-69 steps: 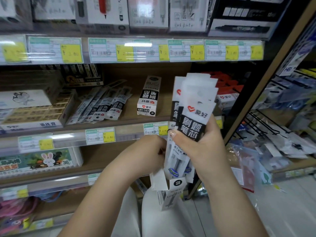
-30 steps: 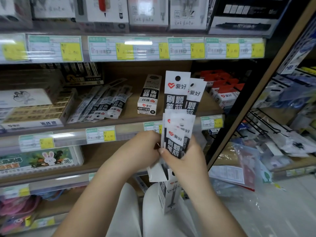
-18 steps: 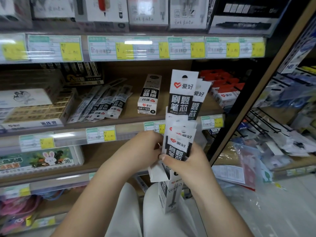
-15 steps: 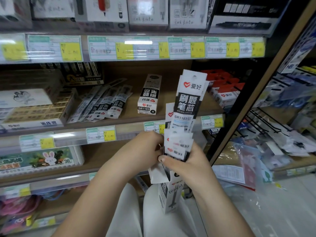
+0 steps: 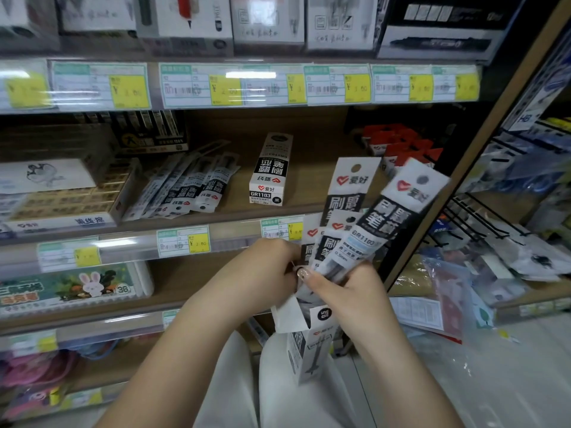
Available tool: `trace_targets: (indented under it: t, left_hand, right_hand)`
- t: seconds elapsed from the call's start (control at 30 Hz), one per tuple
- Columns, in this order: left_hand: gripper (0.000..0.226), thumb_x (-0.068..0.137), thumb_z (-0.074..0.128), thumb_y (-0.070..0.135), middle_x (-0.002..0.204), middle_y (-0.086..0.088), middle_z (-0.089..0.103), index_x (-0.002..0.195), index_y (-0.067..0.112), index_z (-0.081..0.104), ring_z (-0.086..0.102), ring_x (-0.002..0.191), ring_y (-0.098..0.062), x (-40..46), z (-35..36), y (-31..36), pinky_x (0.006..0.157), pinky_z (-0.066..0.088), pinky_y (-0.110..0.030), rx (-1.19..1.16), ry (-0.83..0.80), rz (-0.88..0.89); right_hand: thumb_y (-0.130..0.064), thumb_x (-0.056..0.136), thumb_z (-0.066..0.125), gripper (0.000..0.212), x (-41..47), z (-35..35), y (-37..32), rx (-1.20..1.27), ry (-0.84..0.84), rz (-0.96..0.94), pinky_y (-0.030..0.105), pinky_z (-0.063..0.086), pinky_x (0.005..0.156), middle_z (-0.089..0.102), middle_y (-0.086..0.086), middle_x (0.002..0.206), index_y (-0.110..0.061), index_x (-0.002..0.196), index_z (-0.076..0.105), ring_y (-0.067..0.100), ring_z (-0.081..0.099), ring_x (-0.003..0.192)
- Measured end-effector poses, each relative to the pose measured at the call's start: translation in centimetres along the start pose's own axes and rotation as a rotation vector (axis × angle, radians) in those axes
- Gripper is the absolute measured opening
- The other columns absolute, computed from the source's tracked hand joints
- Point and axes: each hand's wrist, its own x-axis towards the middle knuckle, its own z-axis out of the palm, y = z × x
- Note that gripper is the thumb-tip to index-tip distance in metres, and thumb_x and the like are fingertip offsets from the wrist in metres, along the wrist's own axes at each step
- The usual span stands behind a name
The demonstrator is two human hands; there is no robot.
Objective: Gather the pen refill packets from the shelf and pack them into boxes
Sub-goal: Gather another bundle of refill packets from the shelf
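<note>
My right hand (image 5: pixel 346 291) grips a fan of black-and-white pen refill packets (image 5: pixel 355 217), their lower ends in an open refill box (image 5: pixel 309 347). One packet (image 5: pixel 398 208) leans out to the right, tilted away from the others. My left hand (image 5: pixel 265 273) holds the box near its open top flap (image 5: pixel 287 316), fingers curled beside the packets. More loose refill packets (image 5: pixel 191 189) lie on the middle shelf to the left. A closed refill box (image 5: pixel 270 171) lies flat on that shelf.
Price-tag rails (image 5: pixel 247 84) front each shelf. Eraser cartons (image 5: pixel 65 196) sit at the left, red-topped boxes (image 5: pixel 398 146) at the right. A wooden post (image 5: pixel 463 168) borders the shelf; wire hooks and bagged goods (image 5: pixel 509 251) lie right of it. A crayon box (image 5: pixel 71 288) sits lower left.
The tallest packet has tipped to the right out of the bunch, and the fan has spread. Both hands stay at the box mouth.
</note>
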Motion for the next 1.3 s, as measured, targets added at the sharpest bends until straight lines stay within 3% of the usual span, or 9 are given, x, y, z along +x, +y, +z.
trace_targets:
  t: [0.13,0.3,0.47,0.63,0.8,0.93,1.03,1.23,1.3]
  left_hand:
    - [0.018,0.086,0.052,0.009,0.095,-0.001,0.068,0.094,0.019,0.066,0.061,0.083,-0.018,-0.1,0.1,-0.1,0.073,0.054,-0.034,-0.019,-0.003,-0.003]
    - [0.016,0.088,0.054,0.012,0.096,-0.001,0.068,0.096,0.016,0.068,0.062,0.085,-0.016,-0.1,0.3,-0.3,0.076,0.053,-0.038,-0.026,-0.011,0.034]
    - [0.013,0.088,0.055,0.012,0.081,0.003,0.064,0.089,0.019,0.065,0.060,0.076,-0.017,-0.1,0.3,-0.7,0.067,0.053,-0.034,0.006,0.012,0.016]
    - [0.008,0.090,0.059,0.021,0.067,0.013,0.049,0.083,0.023,0.061,0.045,0.061,-0.002,0.0,0.3,-0.5,0.053,0.033,-0.022,0.020,0.012,0.055]
    - [0.011,0.089,0.057,0.014,0.068,0.009,0.055,0.088,0.016,0.067,0.048,0.061,-0.006,0.1,0.4,-0.3,0.055,0.039,-0.025,0.007,-0.001,0.057]
    - [0.012,0.089,0.055,0.014,0.085,0.002,0.066,0.088,0.016,0.067,0.060,0.077,-0.016,0.0,0.2,-0.6,0.071,0.052,-0.036,-0.011,0.003,0.046]
    - [0.010,0.088,0.056,0.014,0.081,0.000,0.065,0.081,0.015,0.064,0.059,0.076,-0.017,0.0,0.2,-0.5,0.070,0.052,-0.037,0.006,-0.003,0.043]
    - [0.026,0.090,0.060,0.022,0.061,0.012,0.046,0.068,0.032,0.050,0.041,0.056,-0.001,0.2,0.1,-0.5,0.052,0.031,-0.022,0.015,-0.014,0.036]
    - [0.024,0.091,0.060,0.024,0.061,0.011,0.045,0.069,0.030,0.051,0.040,0.055,-0.002,0.2,0.1,-0.4,0.051,0.029,-0.023,0.019,-0.008,0.047]
  right_hand:
    - [-0.006,0.077,0.074,0.026,0.4,-0.6,-0.2,-0.161,0.009,-0.057,0.014,0.053,0.069,0.072,-0.018,0.084,-0.029,0.085,0.068,-0.003,0.067,0.081]
    - [-0.005,0.074,0.075,0.027,0.4,-1.4,-0.2,-0.190,-0.111,0.043,0.026,0.054,0.080,0.074,-0.012,0.089,-0.028,0.086,0.069,0.001,0.068,0.087]
    - [-0.013,0.067,0.080,0.034,0.2,-2.3,-1.1,-0.022,-0.219,0.043,0.016,0.050,0.063,0.074,-0.008,0.084,-0.021,0.097,0.067,0.006,0.069,0.078]
    - [-0.015,0.073,0.075,0.017,0.5,-2.6,-2.1,-0.074,-0.136,-0.141,0.023,0.054,0.078,0.070,-0.016,0.090,-0.030,0.078,0.068,0.002,0.066,0.088]
    - [-0.011,0.073,0.077,0.026,0.4,-1.8,-1.0,-0.266,-0.199,0.072,0.031,0.053,0.081,0.073,-0.011,0.083,-0.036,0.077,0.070,0.004,0.068,0.084]
    - [-0.033,0.065,0.077,0.021,0.5,-2.5,-1.7,-0.202,-0.202,-0.031,0.035,0.053,0.085,0.071,-0.016,0.096,-0.038,0.083,0.069,0.007,0.066,0.095]
    - [-0.008,0.074,0.076,0.018,1.0,-3.2,-1.9,-0.172,-0.150,-0.117,0.033,0.053,0.084,0.067,-0.015,0.100,-0.023,0.069,0.066,0.008,0.064,0.097]
    - [-0.018,0.076,0.076,0.029,1.3,-2.9,-0.7,-0.650,-0.290,-0.099,0.037,0.046,0.097,0.058,-0.021,0.101,-0.035,0.060,0.058,0.004,0.058,0.102]
    - [-0.020,0.076,0.076,0.024,1.1,-3.1,-1.1,-0.644,-0.285,-0.099,0.031,0.043,0.100,0.055,-0.026,0.106,-0.034,0.063,0.061,0.000,0.055,0.106]
